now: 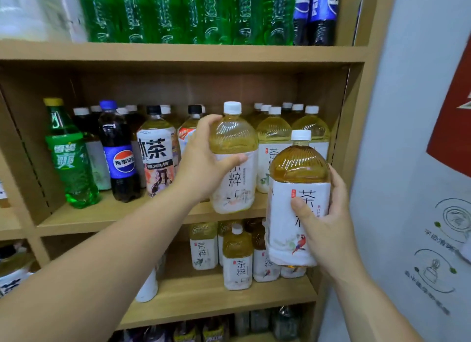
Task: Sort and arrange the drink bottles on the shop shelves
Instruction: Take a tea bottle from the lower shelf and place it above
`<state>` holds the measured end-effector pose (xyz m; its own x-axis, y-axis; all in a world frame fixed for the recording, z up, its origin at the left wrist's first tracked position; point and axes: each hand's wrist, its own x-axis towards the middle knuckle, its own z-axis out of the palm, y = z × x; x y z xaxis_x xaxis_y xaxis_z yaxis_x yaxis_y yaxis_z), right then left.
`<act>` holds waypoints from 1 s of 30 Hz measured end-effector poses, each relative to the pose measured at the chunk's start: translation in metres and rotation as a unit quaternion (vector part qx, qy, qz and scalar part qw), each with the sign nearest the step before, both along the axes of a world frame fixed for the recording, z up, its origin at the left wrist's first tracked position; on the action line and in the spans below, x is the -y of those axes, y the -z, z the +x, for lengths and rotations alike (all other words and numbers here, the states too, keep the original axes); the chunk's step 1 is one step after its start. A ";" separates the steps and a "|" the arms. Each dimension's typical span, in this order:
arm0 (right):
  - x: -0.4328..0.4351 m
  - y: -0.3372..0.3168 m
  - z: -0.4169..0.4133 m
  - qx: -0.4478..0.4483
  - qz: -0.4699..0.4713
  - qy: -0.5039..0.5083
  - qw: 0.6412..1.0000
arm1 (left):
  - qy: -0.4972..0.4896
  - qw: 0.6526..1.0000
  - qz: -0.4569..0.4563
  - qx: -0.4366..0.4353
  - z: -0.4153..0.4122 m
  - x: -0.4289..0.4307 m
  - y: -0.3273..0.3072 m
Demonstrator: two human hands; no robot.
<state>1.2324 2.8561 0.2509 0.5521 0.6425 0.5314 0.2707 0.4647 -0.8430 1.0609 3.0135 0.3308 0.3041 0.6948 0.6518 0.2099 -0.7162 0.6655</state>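
My left hand [204, 160] grips a large pale-yellow tea bottle [235, 178] with a white cap and white label, at the front of the middle shelf [122, 214]. My right hand [328, 229] holds a darker amber tea bottle [300, 168] with a parrot on its label, in the air in front of the shelf's right end. Behind them stand more pale tea bottles [274, 135]. To the left are an iced-tea bottle [156, 150], a Pepsi bottle [118, 153] and a green Sprite bottle [68, 158].
The top shelf [178, 52] carries green soda bottles [178, 13] and Pepsi bottles [321, 13]. Small tea bottles [237, 260] stand on the lower shelf [216, 301]. The wooden side panel [356, 112] and a grey wall [407, 112] with a red poster close the right.
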 end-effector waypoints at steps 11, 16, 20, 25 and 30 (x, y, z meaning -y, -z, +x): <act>0.002 0.007 0.017 0.002 -0.011 -0.005 1.000 | -0.140 0.981 0.039 -0.126 0.040 -0.022 0.007; -0.008 0.009 0.012 0.002 -0.014 -0.005 1.000 | -0.211 0.944 0.118 -0.223 0.033 -0.014 0.005; -0.012 0.015 0.002 0.016 -0.014 -0.020 1.000 | -0.275 0.893 0.213 -0.284 0.024 -0.012 0.004; -0.012 0.038 -0.015 0.008 -0.040 -0.050 0.998 | -0.127 0.979 0.142 -0.072 -0.013 0.015 0.036; -0.021 0.071 -0.039 0.007 -0.079 -0.093 0.993 | 0.079 0.982 -0.171 -0.013 -0.049 0.047 0.111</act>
<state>1.1930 2.8772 0.1795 0.4099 0.8083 0.4226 0.2052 0.3697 -0.9062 1.0115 2.9664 0.2201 0.4389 0.8148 0.3787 0.1338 -0.4760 0.8692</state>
